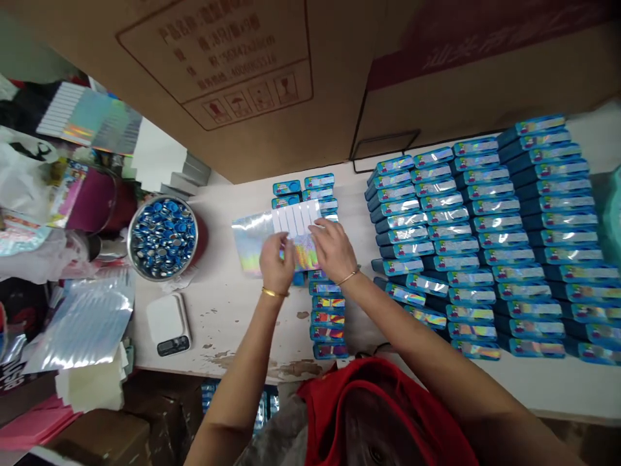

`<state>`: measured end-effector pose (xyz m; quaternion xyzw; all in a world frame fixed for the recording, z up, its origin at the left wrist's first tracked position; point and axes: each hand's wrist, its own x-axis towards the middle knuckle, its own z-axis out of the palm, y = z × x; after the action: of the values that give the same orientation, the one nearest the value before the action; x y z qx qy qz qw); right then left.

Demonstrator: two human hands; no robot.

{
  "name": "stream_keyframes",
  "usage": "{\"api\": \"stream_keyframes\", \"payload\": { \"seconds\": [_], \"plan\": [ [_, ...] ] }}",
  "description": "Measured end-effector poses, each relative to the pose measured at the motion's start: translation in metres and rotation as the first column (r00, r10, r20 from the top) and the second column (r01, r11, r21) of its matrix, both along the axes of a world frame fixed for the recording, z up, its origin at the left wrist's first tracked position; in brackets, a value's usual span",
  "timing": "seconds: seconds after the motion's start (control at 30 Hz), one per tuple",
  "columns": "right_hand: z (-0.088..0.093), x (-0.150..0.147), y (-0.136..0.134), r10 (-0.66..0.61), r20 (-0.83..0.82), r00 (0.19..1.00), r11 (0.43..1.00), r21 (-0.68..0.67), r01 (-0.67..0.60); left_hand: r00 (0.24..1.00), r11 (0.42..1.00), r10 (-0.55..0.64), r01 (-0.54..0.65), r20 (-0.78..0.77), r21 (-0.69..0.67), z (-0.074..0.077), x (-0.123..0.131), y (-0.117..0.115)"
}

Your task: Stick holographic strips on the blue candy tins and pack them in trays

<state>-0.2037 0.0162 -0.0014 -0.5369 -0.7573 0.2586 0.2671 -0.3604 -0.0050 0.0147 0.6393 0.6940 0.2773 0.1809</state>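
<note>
Right hand [334, 251] is pinching holographic sticker sheet [252, 244] between worktop's [218, 278] front and back edges; left hand [277, 264] is curling over it, can't tell grip. Right-edge blue boxes [492, 224] are wearing strips; sheet's looking part-used.

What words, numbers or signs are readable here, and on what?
Cardboard box: "产品名称", rest of line blurred.
Cardboard box: "56X42x28cm", apparently; slightly blurred.
Cardboard box: umbrella and glass signs; neighbouring signs unclear.
Cardboard box, other printed lines: too blurred to quote surely.
Maroon band: pale characters, too blurred.
Blue packs: label print too small.
Dark item at far left: pale letters, unclear.
</note>
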Motion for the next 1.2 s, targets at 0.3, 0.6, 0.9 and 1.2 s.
{"api": "stream_keyframes", "payload": {
  "seconds": [0.3,0.6,0.9,1.2],
  "plan": [
    [-0.038,-0.048,0.030,0.237,0.310,0.921,0.971,-0.097,-0.217,0.829,0.933,-0.266,0.093,-0.493,-0.347,-0.021,-0.075,0.096],
    [-0.039,-0.051,0.029,0.249,0.305,0.919,0.968,-0.101,-0.229,0.870,0.965,-0.249,0.187,-0.427,-0.181,-0.033,-0.084,0.054],
    [-0.027,-0.052,0.028,0.183,-0.099,0.978,0.977,-0.092,-0.192,0.813,0.923,0.321,-0.383,0.486,0.030,0.036,-0.046,-0.037],
    [0.020,0.016,-0.072,-0.378,-0.536,0.755,0.833,-0.552,0.025,0.462,0.905,0.426,-0.220,0.778,-0.365,0.016,0.036,-0.054]
  ]
}}
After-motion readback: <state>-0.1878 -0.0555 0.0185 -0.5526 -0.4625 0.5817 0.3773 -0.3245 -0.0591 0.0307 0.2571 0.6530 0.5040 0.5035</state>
